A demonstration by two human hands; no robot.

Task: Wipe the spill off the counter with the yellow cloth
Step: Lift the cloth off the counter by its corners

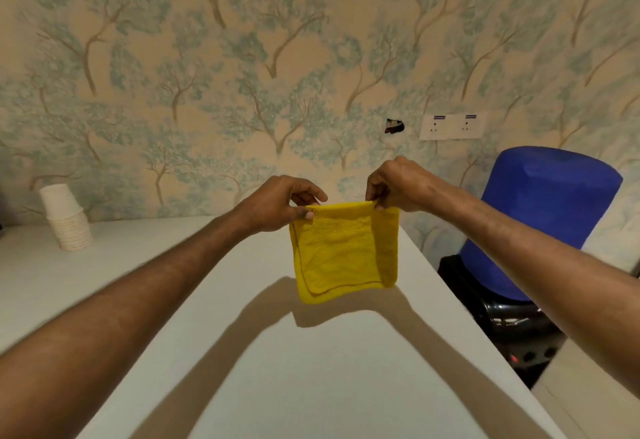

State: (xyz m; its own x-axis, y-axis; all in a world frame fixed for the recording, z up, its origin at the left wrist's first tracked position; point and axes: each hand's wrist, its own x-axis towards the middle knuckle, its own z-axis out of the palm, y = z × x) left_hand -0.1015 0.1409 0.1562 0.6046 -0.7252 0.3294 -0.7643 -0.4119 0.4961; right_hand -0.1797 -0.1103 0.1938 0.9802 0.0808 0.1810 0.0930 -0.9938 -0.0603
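A folded yellow cloth (343, 251) hangs in the air above the white counter (311, 369). My left hand (277, 204) pinches its top left corner and my right hand (398, 184) pinches its top right corner. The cloth is doubled over, with its lower edge free above the counter surface. Its shadow and my arms' shadows fall on the counter below. I see no spill on the visible counter.
A stack of white paper cups (67, 217) stands at the far left near the wallpapered wall. Past the counter's right edge is a blue water bottle (543, 220) on a dark dispenser (502, 321). A white socket plate (452, 126) is on the wall.
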